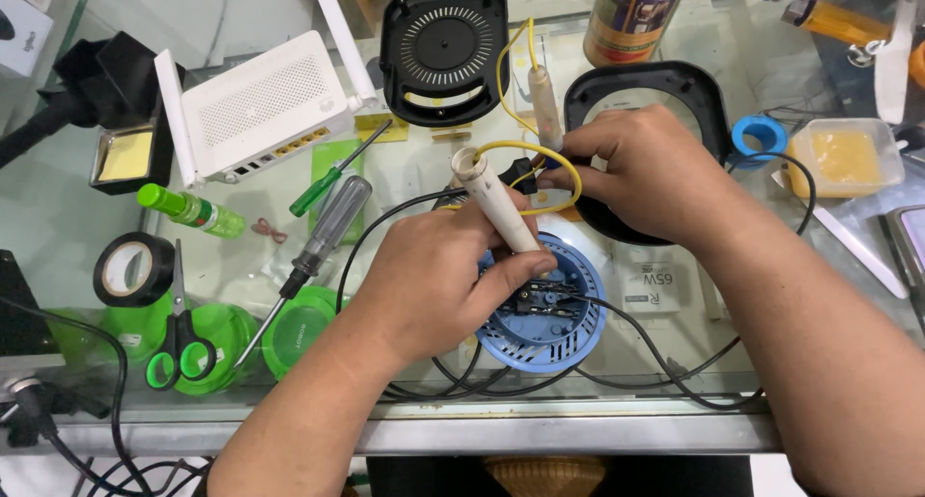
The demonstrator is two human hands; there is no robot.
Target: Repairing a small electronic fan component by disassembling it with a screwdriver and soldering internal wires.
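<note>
My left hand [438,280] grips a cream-handled soldering iron [493,196] like a pen, its tip pointing down into a round blue plastic part [568,331] with a small circuit inside. My right hand [641,170] pinches a small black component with yellow wire [564,160] looping from it, just above the blue part. A second cream probe [545,107] lies behind on the yellow wire. Black cables [674,372] run from the blue part across the glass table [405,184].
A white router [255,102], two screwdrivers [313,242], green-handled scissors [178,338], black tape roll [133,269], green lids [299,333], two black housing parts [443,49], a blue tape roll [759,133], a tub of yellow paste [846,155] and a spray can [631,15] surround the hands.
</note>
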